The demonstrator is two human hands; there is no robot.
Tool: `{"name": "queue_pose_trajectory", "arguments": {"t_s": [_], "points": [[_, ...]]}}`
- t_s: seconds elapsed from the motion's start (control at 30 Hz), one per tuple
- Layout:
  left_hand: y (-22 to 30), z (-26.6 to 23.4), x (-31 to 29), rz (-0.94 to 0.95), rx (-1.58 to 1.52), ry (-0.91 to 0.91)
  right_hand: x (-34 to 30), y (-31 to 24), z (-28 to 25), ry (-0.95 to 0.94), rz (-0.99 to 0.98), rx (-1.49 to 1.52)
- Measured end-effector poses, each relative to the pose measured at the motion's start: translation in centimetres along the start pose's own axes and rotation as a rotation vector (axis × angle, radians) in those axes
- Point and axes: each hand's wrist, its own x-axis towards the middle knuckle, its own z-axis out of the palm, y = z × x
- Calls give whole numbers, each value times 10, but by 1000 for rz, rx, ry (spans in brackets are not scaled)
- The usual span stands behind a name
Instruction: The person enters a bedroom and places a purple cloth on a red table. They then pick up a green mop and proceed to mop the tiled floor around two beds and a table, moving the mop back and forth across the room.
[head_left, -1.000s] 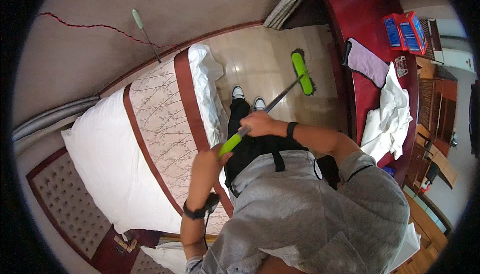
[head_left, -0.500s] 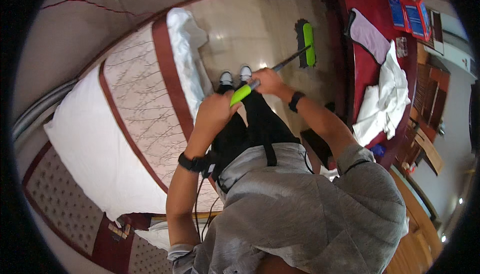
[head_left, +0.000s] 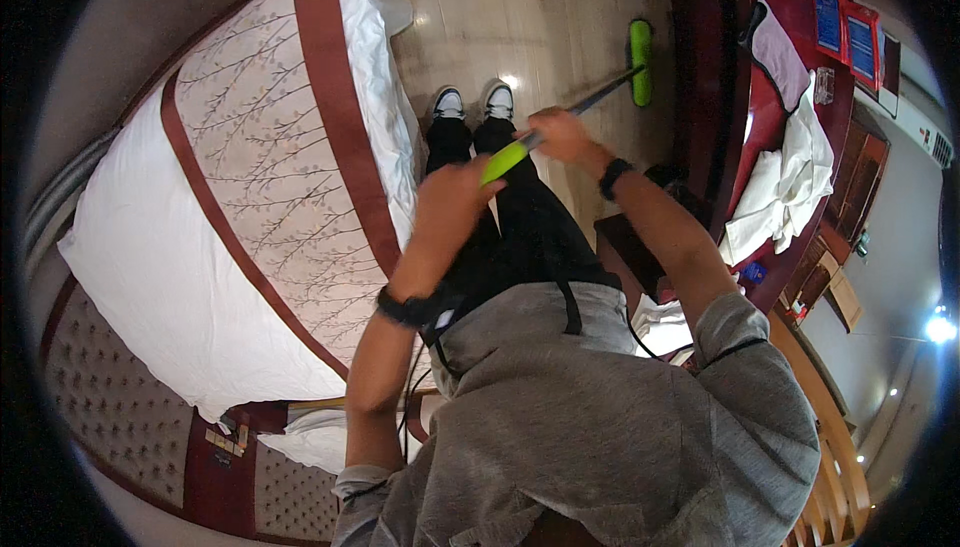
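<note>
A flat mop with a lime-green head [head_left: 640,62] reaches across the tiled floor beyond my shoes, its head by the dark base of the red counter. My left hand [head_left: 455,202] is wrapped round the green grip at the top of its handle. Further down the grey shaft [head_left: 605,90], my right hand [head_left: 562,134] is closed on it. The handle slants from my waist toward the far right. Whatever lies under the mop head is hidden.
A bed [head_left: 270,137] with a white sheet and patterned runner fills the left side. Along the right runs a dark red counter [head_left: 738,152] with white cloths [head_left: 785,192], a lilac cloth [head_left: 778,55] and red-blue boxes [head_left: 848,37]. My shoes [head_left: 498,99] stand on the tiles [head_left: 480,7].
The mop head has shifted a little right and nearer relative to my shoes. The dark fringe beside it no longer shows. Both hands keep their hold, and the view has tilted.
</note>
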Motion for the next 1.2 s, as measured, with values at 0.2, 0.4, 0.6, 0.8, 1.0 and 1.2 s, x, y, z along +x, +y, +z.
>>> {"name": "queue_pose_trajectory", "arguments": {"t_s": [0.2, 0.4, 0.6, 0.8, 1.0, 1.2], "points": [[-9, -140, -141, -219, 173, -65, 44, -185, 44, 16, -171, 125], [-37, -167, -151, -305, 100, -10, 77, -218, 70, 155, -214, 174], [11, -87, -98, -81, 141, -117, 11, -119, 47, 174, -118, 106], [58, 45, -39, 113, 52, -192, -90, 13, 50, 217, 32, 14], [112, 185, -18, 29, 112, -310, -198, 103, 55, 172, 102, -6], [121, 165, -35, 55, 176, -383, -216, 86, 65, 276, 30, 43]]}}
